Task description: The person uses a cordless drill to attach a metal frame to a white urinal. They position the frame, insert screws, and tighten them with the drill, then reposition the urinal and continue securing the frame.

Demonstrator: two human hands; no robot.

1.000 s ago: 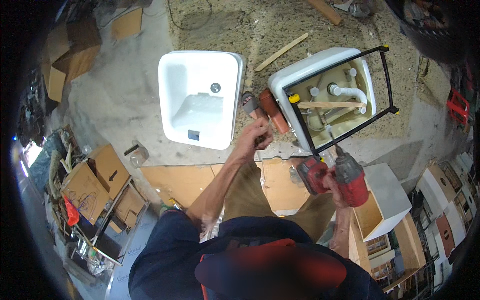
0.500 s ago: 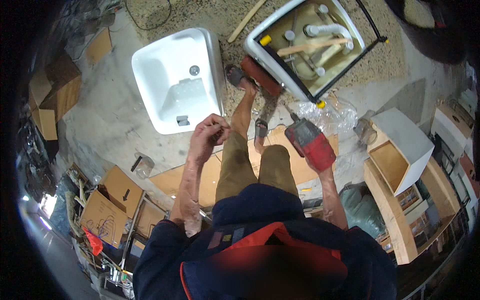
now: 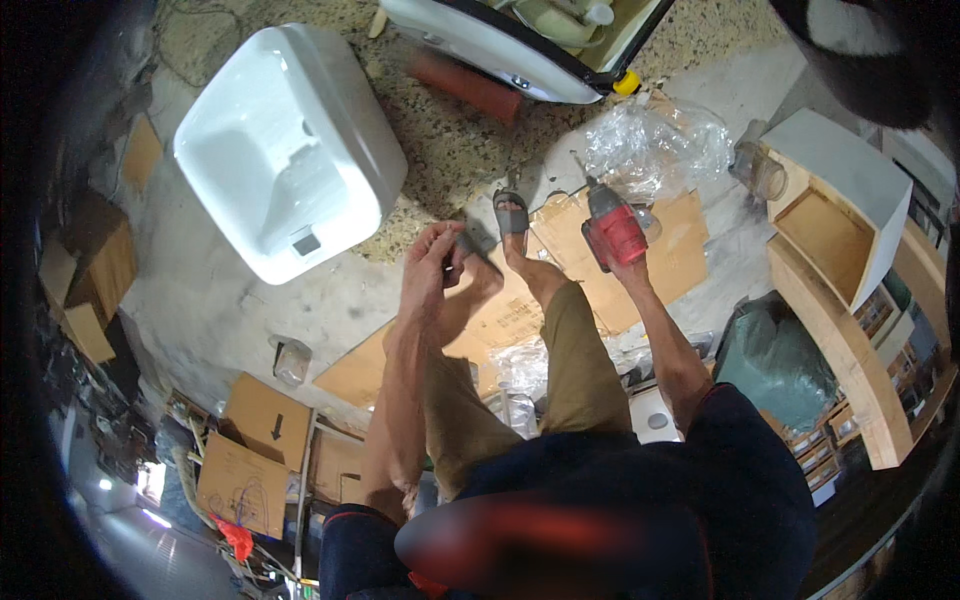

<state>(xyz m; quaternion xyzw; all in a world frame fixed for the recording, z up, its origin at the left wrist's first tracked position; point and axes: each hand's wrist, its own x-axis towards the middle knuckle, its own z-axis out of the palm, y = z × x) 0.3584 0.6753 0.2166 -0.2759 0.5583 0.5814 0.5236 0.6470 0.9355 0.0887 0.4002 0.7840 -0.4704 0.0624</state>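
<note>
My right hand (image 3: 628,268) grips a red and black cordless drill (image 3: 612,228), its bit pointing up and away over flattened cardboard (image 3: 672,262). My left hand (image 3: 432,268) is raised in front of my legs with the fingers pinched together on something small that I cannot make out. Both feet stand in dark sandals (image 3: 512,214) at the edge of the cardboard. A white ceramic sink (image 3: 285,150) lies on the speckled floor to the left. A second white basin in a black frame (image 3: 520,45) lies at the top.
Crumpled clear plastic (image 3: 655,140) lies beside the drill. A reddish pipe piece (image 3: 465,88) rests near the framed basin. Open wooden boxes and shelving (image 3: 840,240) stand at the right, cardboard boxes (image 3: 250,450) at the lower left, a small jar (image 3: 290,360) nearby.
I have stood up and pulled back from the framed basin. My left hand came off it and drew toward me, pinched. The drill moved down and right with my right hand.
</note>
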